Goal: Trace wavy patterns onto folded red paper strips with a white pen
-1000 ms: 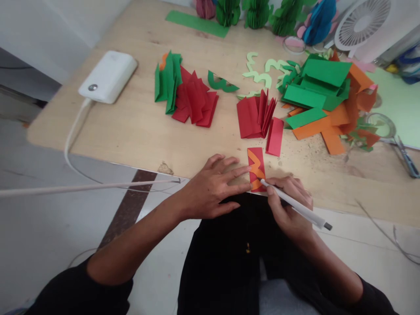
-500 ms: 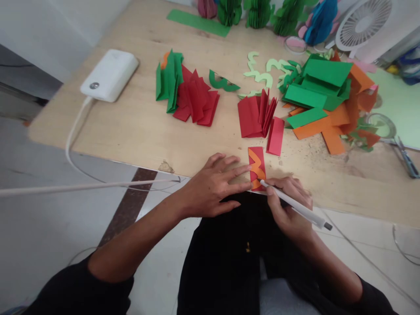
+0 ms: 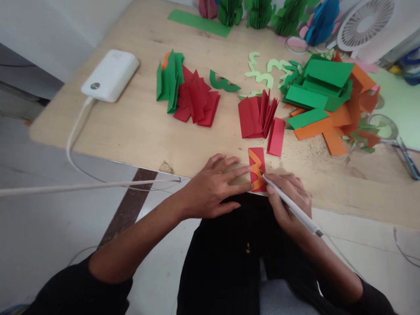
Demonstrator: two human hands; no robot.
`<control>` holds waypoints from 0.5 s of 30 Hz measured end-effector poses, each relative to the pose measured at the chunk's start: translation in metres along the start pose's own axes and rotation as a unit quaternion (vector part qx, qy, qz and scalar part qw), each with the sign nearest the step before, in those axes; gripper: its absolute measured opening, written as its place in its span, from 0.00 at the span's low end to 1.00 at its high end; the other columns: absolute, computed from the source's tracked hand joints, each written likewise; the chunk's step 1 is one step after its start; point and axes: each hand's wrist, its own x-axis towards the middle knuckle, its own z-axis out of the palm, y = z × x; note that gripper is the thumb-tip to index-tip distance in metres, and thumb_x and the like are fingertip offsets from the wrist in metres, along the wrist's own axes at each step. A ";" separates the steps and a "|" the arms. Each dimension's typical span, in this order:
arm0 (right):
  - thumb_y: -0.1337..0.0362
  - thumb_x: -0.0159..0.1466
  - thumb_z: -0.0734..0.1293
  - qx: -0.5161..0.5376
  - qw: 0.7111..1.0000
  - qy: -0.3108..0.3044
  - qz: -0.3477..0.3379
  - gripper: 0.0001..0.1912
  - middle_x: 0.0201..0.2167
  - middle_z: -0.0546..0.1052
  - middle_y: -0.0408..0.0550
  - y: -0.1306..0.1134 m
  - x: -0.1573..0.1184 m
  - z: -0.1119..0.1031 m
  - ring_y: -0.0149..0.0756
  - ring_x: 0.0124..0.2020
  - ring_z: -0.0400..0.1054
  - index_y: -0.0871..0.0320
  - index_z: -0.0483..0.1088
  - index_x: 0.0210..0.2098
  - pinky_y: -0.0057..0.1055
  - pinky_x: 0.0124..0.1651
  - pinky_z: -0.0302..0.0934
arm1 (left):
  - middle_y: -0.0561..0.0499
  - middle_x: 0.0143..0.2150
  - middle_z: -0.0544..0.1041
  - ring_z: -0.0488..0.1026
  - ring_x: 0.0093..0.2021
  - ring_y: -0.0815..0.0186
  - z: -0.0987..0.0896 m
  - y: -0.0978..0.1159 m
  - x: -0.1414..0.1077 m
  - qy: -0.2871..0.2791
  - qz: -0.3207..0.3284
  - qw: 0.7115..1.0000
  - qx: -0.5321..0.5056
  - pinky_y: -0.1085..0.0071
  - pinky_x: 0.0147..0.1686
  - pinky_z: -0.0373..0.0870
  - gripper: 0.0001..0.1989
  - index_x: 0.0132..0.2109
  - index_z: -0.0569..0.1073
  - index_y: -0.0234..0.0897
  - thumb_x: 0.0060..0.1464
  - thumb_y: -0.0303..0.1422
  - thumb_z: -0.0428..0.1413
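Note:
Near the front edge of the table lies a small red paper piece (image 3: 261, 155), with an orange wavy paper cutout (image 3: 256, 163) flat on top of it. My left hand (image 3: 216, 186) is spread, its fingertips pressing on the left side of the cutout. In my right hand (image 3: 290, 197) is a white pen (image 3: 293, 207), its dark tip touching the right edge of the cutout. Just beyond are a folded red strip (image 3: 276, 136) and a bundle of folded red paper (image 3: 252, 117).
Green folded papers (image 3: 170, 83) and red ones (image 3: 198, 98) lie left of centre. At right are a green and orange paper pile (image 3: 324, 87), scissors (image 3: 407, 158) and a small fan (image 3: 365, 24). A white power bank (image 3: 110, 75) with a cable sits left.
The pen tip has moved up along the right edge of the orange cutout, and the pen's back end has tipped lower. My left hand stays in place.

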 end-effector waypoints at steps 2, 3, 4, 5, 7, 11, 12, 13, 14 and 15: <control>0.69 0.65 0.64 -0.020 1.000 -0.002 -0.021 0.13 0.37 0.81 0.49 0.001 -0.001 0.002 0.42 0.38 0.75 0.55 0.73 0.47 0.42 0.43 0.66 | 0.46 0.68 0.62 0.56 0.66 0.45 0.000 0.000 0.000 0.003 0.002 1.000 0.003 0.44 0.62 0.50 0.20 0.59 0.70 0.47 0.62 0.43 0.52; 0.70 0.64 0.65 -0.028 0.999 -0.002 -0.029 0.13 0.37 0.82 0.49 0.002 -0.002 0.002 0.42 0.38 0.75 0.55 0.73 0.48 0.42 0.43 0.66 | 0.46 0.68 0.62 0.56 0.66 0.45 0.001 0.000 0.000 0.004 0.004 1.000 0.005 0.44 0.62 0.50 0.20 0.59 0.70 0.47 0.62 0.43 0.52; 0.70 0.64 0.65 -0.034 0.999 -0.002 -0.036 0.13 0.36 0.82 0.50 0.003 -0.003 0.003 0.43 0.38 0.75 0.56 0.73 0.48 0.42 0.43 0.66 | 0.46 0.69 0.62 0.56 0.66 0.45 0.001 0.000 -0.001 0.005 0.005 1.000 0.007 0.44 0.62 0.50 0.20 0.60 0.70 0.47 0.62 0.43 0.52; 0.70 0.64 0.65 -0.041 0.998 0.000 -0.045 0.13 0.36 0.82 0.50 0.003 -0.003 0.003 0.43 0.38 0.75 0.57 0.73 0.48 0.42 0.43 0.66 | 0.46 0.69 0.62 0.56 0.66 0.45 0.001 0.000 -0.001 0.003 0.006 1.000 0.008 0.44 0.62 0.50 0.20 0.60 0.69 0.48 0.63 0.43 0.51; 0.71 0.64 0.65 -0.053 0.997 0.003 -0.061 0.13 0.36 0.82 0.51 0.004 -0.004 0.004 0.43 0.37 0.75 0.57 0.72 0.48 0.41 0.42 0.65 | 0.46 0.69 0.61 0.56 0.66 0.45 0.001 0.000 -0.001 0.001 0.008 1.000 0.009 0.43 0.62 0.50 0.21 0.61 0.69 0.48 0.63 0.43 0.51; 0.70 0.64 0.64 -0.064 0.996 0.004 -0.067 0.14 0.34 0.82 0.49 0.005 -0.005 0.004 0.43 0.37 0.75 0.56 0.73 0.48 0.40 0.41 0.65 | 0.46 0.68 0.63 0.57 0.65 0.45 0.000 0.000 -0.001 0.007 0.013 1.000 0.008 0.43 0.62 0.50 0.21 0.61 0.69 0.48 0.62 0.42 0.53; 0.70 0.64 0.64 -0.061 0.996 0.003 -0.064 0.14 0.34 0.82 0.49 0.005 -0.004 0.004 0.43 0.36 0.75 0.55 0.73 0.48 0.40 0.41 0.65 | 0.46 0.68 0.63 0.57 0.65 0.45 -0.001 0.001 -0.001 0.005 0.012 1.000 0.008 0.43 0.62 0.50 0.21 0.61 0.69 0.48 0.61 0.42 0.53; 0.70 0.64 0.64 -0.053 0.997 0.002 -0.057 0.14 0.34 0.82 0.49 0.005 -0.004 0.004 0.43 0.36 0.75 0.55 0.73 0.48 0.40 0.41 0.65 | 0.46 0.68 0.63 0.57 0.65 0.45 -0.001 0.001 0.000 0.001 0.010 1.000 0.008 0.44 0.62 0.50 0.21 0.61 0.69 0.48 0.62 0.42 0.53; 0.70 0.64 0.64 -0.042 0.998 0.001 -0.047 0.14 0.35 0.82 0.49 0.004 -0.003 0.003 0.43 0.36 0.75 0.55 0.74 0.48 0.41 0.41 0.65 | 0.46 0.68 0.63 0.57 0.65 0.46 -0.002 0.001 0.000 -0.006 0.007 1.000 0.009 0.44 0.62 0.50 0.21 0.61 0.69 0.48 0.62 0.42 0.53; 0.69 0.64 0.64 -0.026 0.999 0.001 -0.034 0.13 0.35 0.82 0.49 0.004 -0.002 0.002 0.42 0.36 0.75 0.55 0.74 0.47 0.41 0.41 0.65 | 0.46 0.68 0.63 0.57 0.65 0.46 -0.002 0.001 0.000 -0.013 0.004 1.000 0.011 0.44 0.62 0.50 0.21 0.60 0.69 0.48 0.62 0.42 0.53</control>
